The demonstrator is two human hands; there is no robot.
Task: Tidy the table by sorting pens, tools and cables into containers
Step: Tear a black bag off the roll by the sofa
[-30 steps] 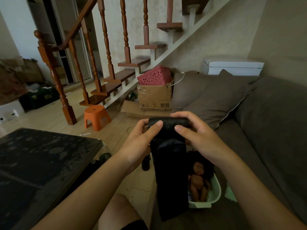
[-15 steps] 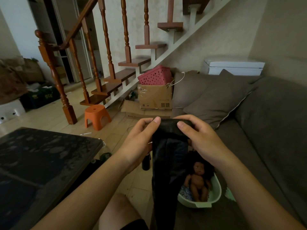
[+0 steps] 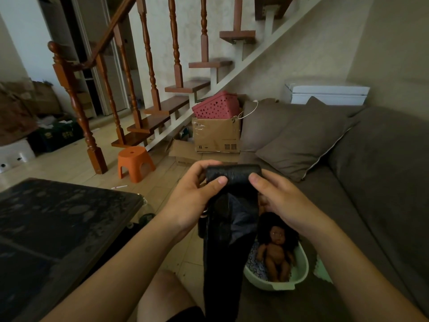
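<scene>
A dark bench [image 3: 58, 224] fills the lower left, an orange stool [image 3: 134, 162] and a cardboard box [image 3: 217, 135] stand by the stairs, and on the brown sofa [image 3: 383, 170] a doll [image 3: 276, 249] lies in a pale green tub [image 3: 301, 273]. The tub's left side is covered by a hanging black sheet [image 3: 222, 263], whose lower end is lost in the dark. The black roll [image 3: 233, 174] is held mid-air at the sofa's front edge, long axis level and left to right, with the grip of the left hand [image 3: 197, 196] and of the right hand [image 3: 281, 201] curled round its ends.

both forearms reach fwd, left hand [image 3: 195, 194] & right hand [image 3: 281, 201] close together, thumbs on top, fingers curled round a black roll [image 3: 233, 174].
</scene>
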